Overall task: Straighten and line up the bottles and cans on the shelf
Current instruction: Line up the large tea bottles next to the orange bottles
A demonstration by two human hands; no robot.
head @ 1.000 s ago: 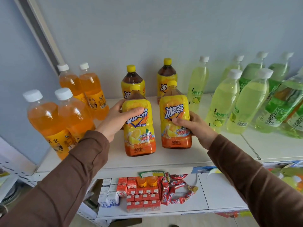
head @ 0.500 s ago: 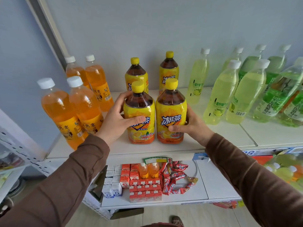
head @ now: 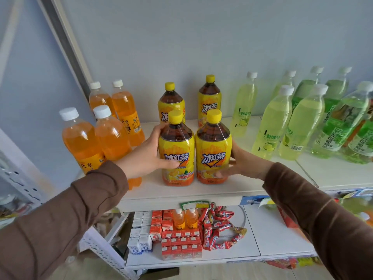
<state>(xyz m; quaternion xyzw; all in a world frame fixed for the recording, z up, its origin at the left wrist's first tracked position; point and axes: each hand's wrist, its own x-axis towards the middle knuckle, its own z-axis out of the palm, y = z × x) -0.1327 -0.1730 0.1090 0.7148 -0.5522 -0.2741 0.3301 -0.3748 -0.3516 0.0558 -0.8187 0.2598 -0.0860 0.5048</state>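
Two front bottles: left iced tea bottle and right iced tea bottle now stand upright, side by side near the shelf edge — a second ago they leaned.
Hands: left hand and right hand each curl round one.
Labels: 冰红茶.
Behind: orange bottles marked 北京; rows look nearly aligned.

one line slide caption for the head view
Left hand and right hand hold two front iced tea bottles side by side on the shelf.
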